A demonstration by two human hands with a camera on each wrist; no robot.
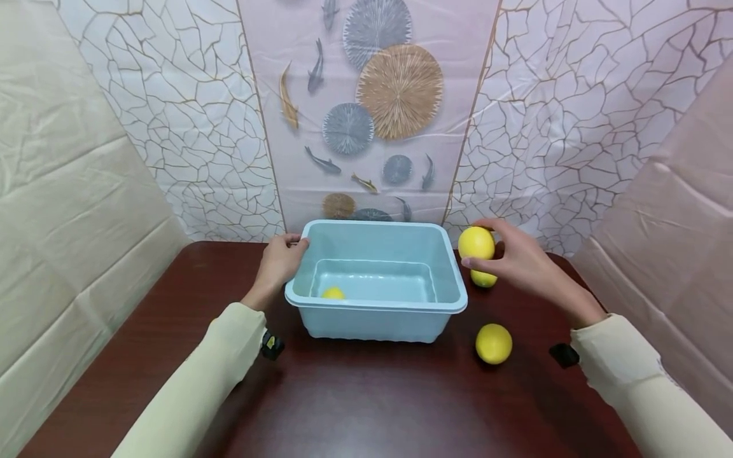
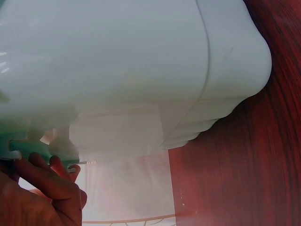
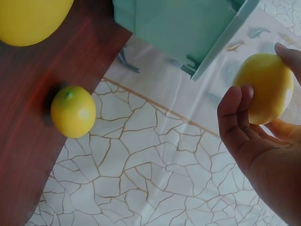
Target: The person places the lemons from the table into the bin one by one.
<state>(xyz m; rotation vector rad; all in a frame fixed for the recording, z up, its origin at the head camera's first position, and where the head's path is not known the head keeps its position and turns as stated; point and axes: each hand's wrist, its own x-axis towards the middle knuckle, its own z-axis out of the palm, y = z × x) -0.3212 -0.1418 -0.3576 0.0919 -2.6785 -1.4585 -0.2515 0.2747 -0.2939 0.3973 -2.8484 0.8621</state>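
Held yellow fruit (image 1: pixel 476 242) is up off the table, just outside the right end of the pale blue bin (image 1: pixel 375 306). Right wrist view shows a gap between fruit and bin rim. Right hand (image 1: pixel 518 261) has it pinched, thumb on one side, curled fingers on the other.

Bin sits upright on the table, long side facing the person. Left hand (image 1: pixel 280 261) grips the rim at the bin's left end, toward the far corner. One fruit in the bin (image 1: pixel 333 293) — near-left part of the floor, mostly hidden by the front wall.

Two more on the table right of the bin: rear fruit (image 1: pixel 483 279), partly covered by the held one in the head view, and front fruit (image 1: pixel 494 344), nearer the person and fully visible. Right wrist view shows a green stem spot on the smaller-looking loose one. Small yellow patch (image 1: pixel 214 321) peeks out beside the left sleeve (image 1: pixel 231 343); can't tell what it is.

Table (image 1: pixel 389 394) is dark red-brown, wood-grained. Behind it, patterned backdrop (image 1: pixel 355 165) — fish and round discs mid-panel, crackle lines either side. Plain cloth (image 1: pixel 63 191) hangs at left, pinkish cloth (image 1: pixel 676 216) at right.
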